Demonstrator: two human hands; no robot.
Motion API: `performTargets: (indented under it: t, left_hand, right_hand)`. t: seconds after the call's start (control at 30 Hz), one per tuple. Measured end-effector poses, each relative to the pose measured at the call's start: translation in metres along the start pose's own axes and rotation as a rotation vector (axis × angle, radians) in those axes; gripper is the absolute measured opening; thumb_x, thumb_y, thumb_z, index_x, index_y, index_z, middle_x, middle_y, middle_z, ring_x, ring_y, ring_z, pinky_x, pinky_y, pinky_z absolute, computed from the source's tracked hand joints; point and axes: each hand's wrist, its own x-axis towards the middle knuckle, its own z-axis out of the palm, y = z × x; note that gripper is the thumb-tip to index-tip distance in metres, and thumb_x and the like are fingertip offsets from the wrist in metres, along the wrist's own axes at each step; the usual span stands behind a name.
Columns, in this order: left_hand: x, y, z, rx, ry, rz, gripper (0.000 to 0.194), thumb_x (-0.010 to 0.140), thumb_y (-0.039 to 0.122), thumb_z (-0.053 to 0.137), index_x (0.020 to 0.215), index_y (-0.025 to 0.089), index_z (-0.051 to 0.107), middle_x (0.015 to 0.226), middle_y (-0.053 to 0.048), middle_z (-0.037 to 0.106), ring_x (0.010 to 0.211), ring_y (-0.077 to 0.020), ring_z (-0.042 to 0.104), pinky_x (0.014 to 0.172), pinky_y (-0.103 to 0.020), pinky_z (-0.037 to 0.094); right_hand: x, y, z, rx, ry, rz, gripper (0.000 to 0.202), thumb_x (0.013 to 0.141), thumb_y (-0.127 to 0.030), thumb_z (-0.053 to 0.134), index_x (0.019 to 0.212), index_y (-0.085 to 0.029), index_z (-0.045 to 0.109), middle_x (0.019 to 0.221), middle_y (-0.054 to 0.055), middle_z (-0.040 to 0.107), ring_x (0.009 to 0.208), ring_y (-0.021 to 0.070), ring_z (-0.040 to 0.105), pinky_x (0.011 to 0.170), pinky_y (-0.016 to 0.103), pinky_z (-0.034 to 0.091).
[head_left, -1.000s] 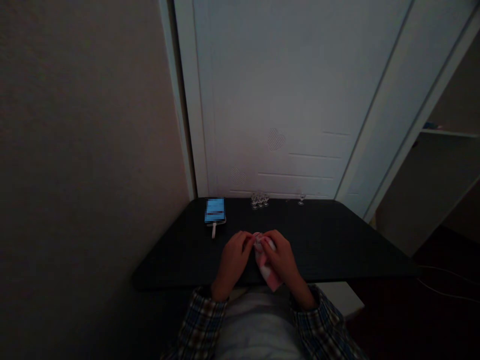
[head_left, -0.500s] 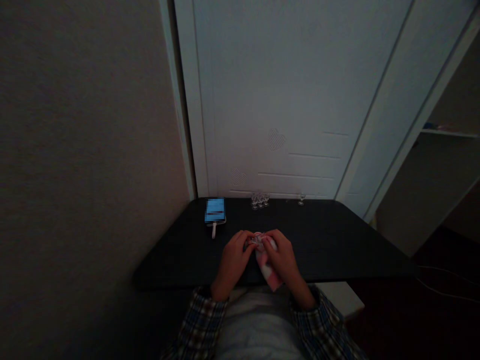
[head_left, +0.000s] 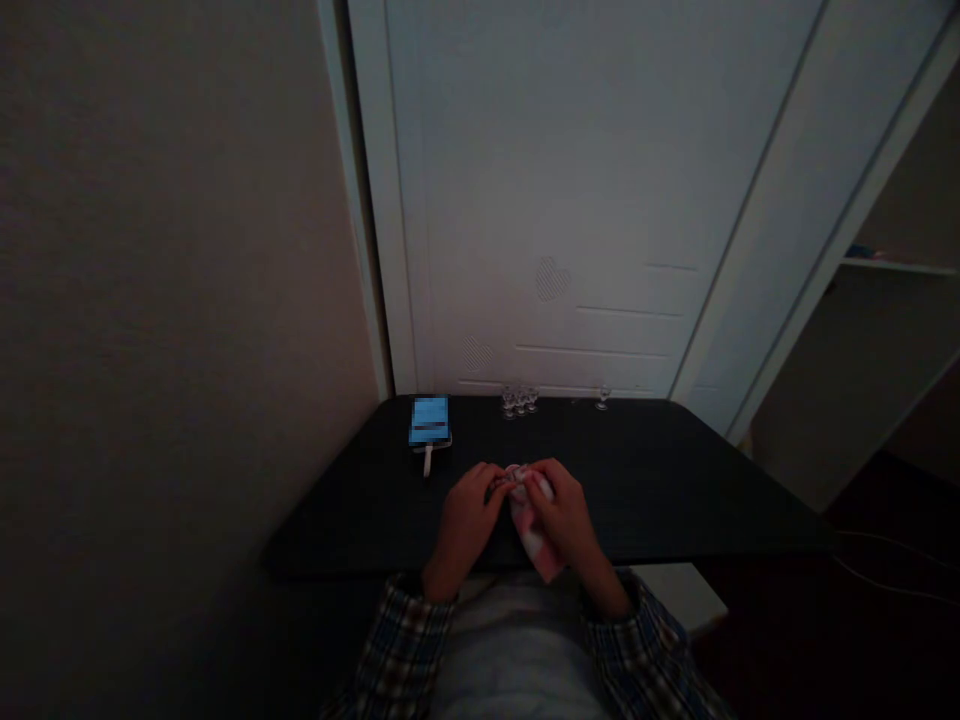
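Above the near part of the black table, my two hands meet at chest level. My left hand is closed, its thumb and fingers pinching a small clear glass that is mostly hidden by the fingers. A pink and white cloth hangs from my right hand, whose fingers are closed on its upper part and press it against the glass. The cloth's lower end drops past the table's near edge.
Several small stemmed glasses stand grouped at the table's back edge, and a single stemmed glass stands farther right. A device with a lit blue screen is at back left on the black table. A white door rises behind.
My fingers have shifted slightly around the glass and cloth, and less of the glass shows between them. The things on the table have stayed put.
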Motion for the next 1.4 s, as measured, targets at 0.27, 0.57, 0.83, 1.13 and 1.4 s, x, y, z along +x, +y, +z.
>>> performTargets:
  t: [0.27, 0.57, 0.83, 1.13, 1.4]
  left_hand:
    - [0.0001, -0.0016, 0.0, 0.017, 0.025, -0.02, 0.024, 0.09, 0.029, 0.037, 0.082, 0.019, 0.057, 0.08, -0.003, 0.062, 0.076, -0.0163, 0.058, 0.068, -0.027, 0.043]
    - [0.0016, 0.0002, 0.0014, -0.06, 0.042, -0.003, 0.016, 0.08, 0.026, 0.054, 0.095, 0.021, 0.057, 0.093, -0.002, 0.061, 0.083, -0.0163, 0.057, 0.076, -0.029, 0.045]
    - [0.0014, 0.0002, 0.0007, -0.066, 0.014, 0.026, 0.02, 0.077, 0.016, 0.055, 0.096, 0.022, 0.056, 0.092, -0.002, 0.059, 0.086, -0.0171, 0.056, 0.077, -0.03, 0.044]
    - [0.001, 0.0006, -0.0007, -0.027, 0.041, -0.003, 0.011, 0.08, 0.023, 0.056, 0.091, 0.021, 0.059, 0.085, -0.001, 0.058, 0.08, -0.0156, 0.056, 0.072, -0.027, 0.044]
    - [0.0005, 0.0014, -0.0032, 0.021, 0.045, -0.004, 0.024, 0.088, 0.028, 0.042, 0.079, 0.018, 0.062, 0.079, -0.002, 0.057, 0.077, -0.015, 0.055, 0.073, -0.027, 0.042]
  right_hand:
    - [-0.0009, 0.0015, 0.0013, -0.044, -0.023, -0.006, 0.016, 0.086, -0.027, 0.047, 0.082, -0.019, 0.061, 0.08, 0.001, 0.061, 0.076, 0.0142, 0.057, 0.068, 0.024, 0.041]
    - [0.0002, 0.0028, 0.0, -0.036, -0.011, -0.008, 0.015, 0.085, -0.026, 0.047, 0.081, -0.02, 0.06, 0.08, 0.002, 0.061, 0.076, 0.0152, 0.057, 0.068, 0.024, 0.041]
    - [0.0, 0.0026, -0.0006, -0.053, 0.01, 0.023, 0.016, 0.086, -0.026, 0.046, 0.08, -0.019, 0.059, 0.078, 0.001, 0.06, 0.074, 0.0146, 0.056, 0.067, 0.024, 0.04]
    - [-0.0004, 0.0003, -0.0012, -0.007, -0.011, 0.008, 0.015, 0.086, -0.027, 0.047, 0.085, -0.019, 0.06, 0.083, 0.002, 0.061, 0.079, 0.0149, 0.057, 0.07, 0.024, 0.041]
    - [-0.0007, 0.0022, 0.0011, -0.022, -0.031, 0.002, 0.015, 0.086, -0.028, 0.048, 0.083, -0.019, 0.061, 0.081, 0.001, 0.06, 0.076, 0.0145, 0.056, 0.069, 0.024, 0.04]
